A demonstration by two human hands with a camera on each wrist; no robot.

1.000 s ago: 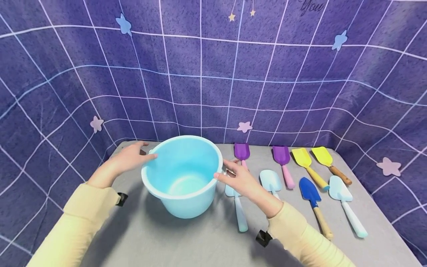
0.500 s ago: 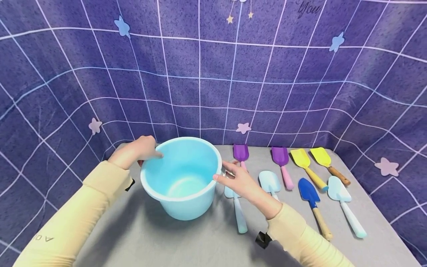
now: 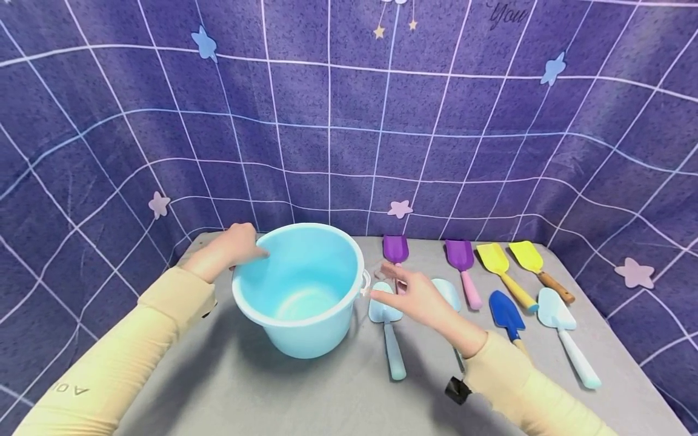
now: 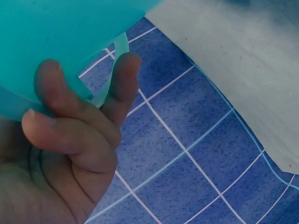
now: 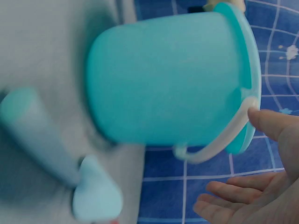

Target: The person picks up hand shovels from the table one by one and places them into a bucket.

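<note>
A light-blue bucket (image 3: 305, 333) stands upright on the grey table, its white handle (image 5: 224, 140) hanging at the side. At its left rim my left hand (image 3: 231, 248) grips the edge, thumb inside the bucket. In the left wrist view, the curled fingers (image 4: 70, 135) lie under the rim, one against the handle. My right hand (image 3: 417, 297) is off to the right of the bucket, above a pale-blue trowel (image 3: 385, 312), with its fingers extended. The right wrist view shows the thumb close to the handle; whether it touches cannot be told.
Right of the bucket lie several garden tools: purple scoops (image 3: 460, 254), yellow scoops (image 3: 493, 258), a blue trowel with a wooden handle (image 3: 505, 310), and another pale-blue trowel (image 3: 555, 309). A purple gridded cloth (image 3: 349, 145) hangs behind the table (image 3: 327, 393).
My left hand has turned over the left rim and taken hold of it. My right hand has let go of the right rim and moved right. The bucket has stayed in place.
</note>
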